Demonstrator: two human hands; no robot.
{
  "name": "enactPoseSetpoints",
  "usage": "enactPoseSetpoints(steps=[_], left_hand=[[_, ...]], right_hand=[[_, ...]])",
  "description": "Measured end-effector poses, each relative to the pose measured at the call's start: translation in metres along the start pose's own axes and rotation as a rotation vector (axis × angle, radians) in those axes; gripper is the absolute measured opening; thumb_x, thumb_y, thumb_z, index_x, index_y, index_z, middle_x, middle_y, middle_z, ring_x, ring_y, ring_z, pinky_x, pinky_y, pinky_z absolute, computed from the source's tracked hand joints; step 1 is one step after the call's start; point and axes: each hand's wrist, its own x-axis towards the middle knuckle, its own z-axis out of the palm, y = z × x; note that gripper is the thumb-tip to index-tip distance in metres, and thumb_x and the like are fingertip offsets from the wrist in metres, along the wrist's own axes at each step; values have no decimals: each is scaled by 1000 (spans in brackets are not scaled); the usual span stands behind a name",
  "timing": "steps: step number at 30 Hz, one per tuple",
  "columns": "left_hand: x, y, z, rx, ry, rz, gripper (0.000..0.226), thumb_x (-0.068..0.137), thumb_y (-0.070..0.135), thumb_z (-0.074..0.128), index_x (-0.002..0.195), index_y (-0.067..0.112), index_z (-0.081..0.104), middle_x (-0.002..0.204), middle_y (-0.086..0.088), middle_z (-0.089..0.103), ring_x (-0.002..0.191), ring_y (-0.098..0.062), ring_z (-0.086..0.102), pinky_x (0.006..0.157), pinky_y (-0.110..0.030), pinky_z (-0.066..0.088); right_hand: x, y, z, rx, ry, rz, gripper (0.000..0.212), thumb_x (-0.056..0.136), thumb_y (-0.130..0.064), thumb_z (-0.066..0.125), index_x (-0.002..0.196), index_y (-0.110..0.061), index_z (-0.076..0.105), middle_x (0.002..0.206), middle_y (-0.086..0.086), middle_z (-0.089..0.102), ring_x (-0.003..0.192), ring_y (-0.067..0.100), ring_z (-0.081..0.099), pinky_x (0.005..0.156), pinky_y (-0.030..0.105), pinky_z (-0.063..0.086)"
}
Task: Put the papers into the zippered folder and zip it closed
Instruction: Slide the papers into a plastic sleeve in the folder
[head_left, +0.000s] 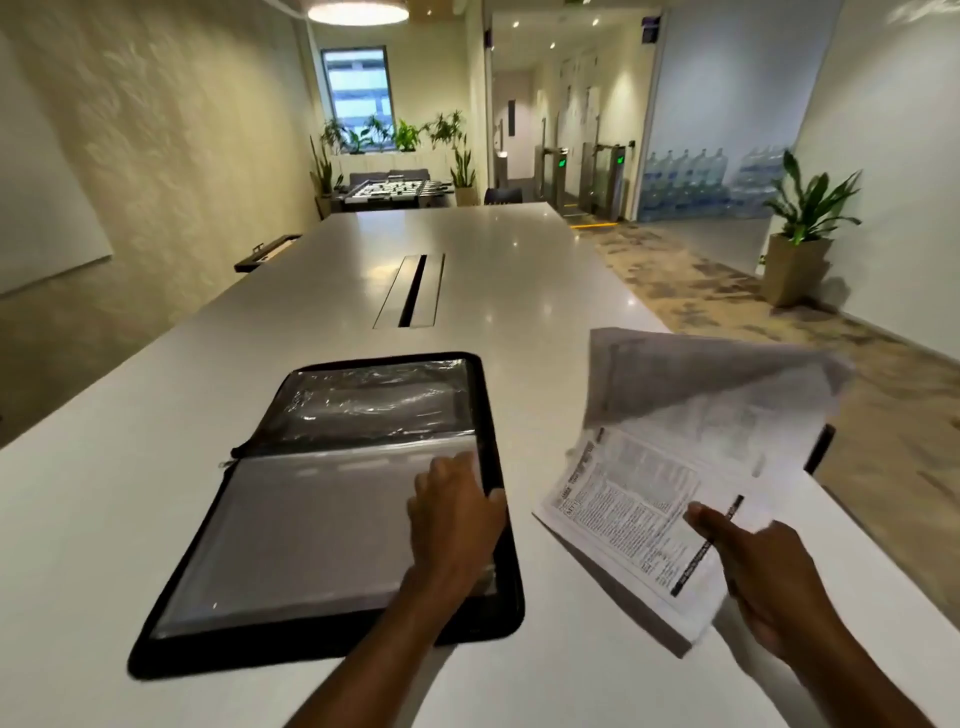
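A black zippered folder (260, 525) lies open flat on the white table, with a clear plastic pocket in its far half and grey sleeves in its near half. My left hand (454, 525) rests palm down on the folder's right edge, fingers on the sleeve. To the right, a stack of printed papers (644, 499) is lifted off the table, its top sheets curling up and back. My right hand (753, 566) grips the stack at its near right corner, thumb on the top page.
The long white table (493, 270) stretches ahead with a cable slot (413, 291) in its middle. Its right edge runs close beside the papers, with patterned carpet beyond. A potted plant (802, 228) stands at the right wall.
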Motion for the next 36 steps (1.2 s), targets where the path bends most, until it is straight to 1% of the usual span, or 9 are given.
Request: enactPoseSetpoints(steps=[3, 6, 11, 16, 20, 26, 28, 32, 36], left_hand=[[-22, -18, 3, 220, -119, -90, 54, 81, 57, 55, 122, 22, 54, 117, -7, 55, 108, -29, 49, 86, -41, 42], [-32, -24, 7, 316, -147, -86, 40, 87, 53, 47, 110, 24, 61, 113, -5, 54, 104, -27, 49, 82, -39, 41], [-36, -26, 4, 297, -90, -79, 31, 95, 37, 38, 97, 24, 66, 107, -2, 58, 98, -24, 51, 80, -36, 41], [-34, -28, 1, 214, 3, -75, 38, 96, 31, 33, 81, 19, 65, 98, 0, 60, 87, -19, 49, 72, -32, 36], [-31, -28, -1, 155, 87, -32, 38, 96, 33, 36, 78, 17, 65, 96, 0, 63, 81, -16, 48, 70, -31, 36], [-27, -29, 0, 149, 183, 73, 32, 96, 33, 45, 86, 19, 72, 101, -2, 67, 87, -20, 56, 71, -30, 33], [-26, -30, -1, 156, 197, 104, 29, 94, 31, 48, 85, 19, 73, 98, -2, 68, 85, -22, 58, 70, -33, 38], [-27, -30, -2, 210, 213, 162, 26, 92, 29, 50, 77, 25, 71, 90, 3, 68, 79, -20, 58, 66, -32, 37], [-27, -30, -3, 197, 173, 176, 35, 92, 34, 39, 78, 24, 70, 89, 6, 66, 79, -17, 56, 66, -31, 36]], right_hand=[[-23, 10, 14, 218, -78, 140, 19, 89, -18, 67, 105, -7, 68, 72, -2, 74, 55, 10, 69, 47, 23, 52], [-33, 23, 24, 386, -194, 310, 27, 94, -10, 57, 120, -7, 61, 102, 15, 76, 88, 34, 73, 62, 47, 60], [-39, 20, 27, 347, -198, 391, 33, 94, 0, 53, 126, -6, 56, 89, 16, 77, 79, 34, 73, 56, 50, 60], [-36, 8, 29, 257, -94, 272, 27, 92, 1, 55, 118, 8, 60, 86, 14, 75, 52, 13, 71, 38, 20, 50], [-37, 8, 40, 199, -113, 180, 25, 92, -1, 57, 115, -4, 66, 101, 12, 75, 69, 14, 74, 48, 21, 55], [-37, 17, 66, 212, -188, 160, 30, 92, 0, 55, 109, -21, 68, 96, -1, 78, 83, 22, 75, 61, 33, 61], [-35, 20, 76, 201, -174, 136, 29, 92, -2, 56, 111, -21, 67, 95, -3, 78, 83, 19, 75, 60, 29, 60], [-30, 18, 103, 186, -141, 96, 33, 93, -9, 59, 125, -16, 62, 110, 3, 73, 98, 25, 70, 93, 49, 55], [-26, 13, 131, 228, -134, 70, 37, 95, -6, 55, 130, -16, 58, 113, 2, 71, 100, 22, 69, 92, 45, 55]])
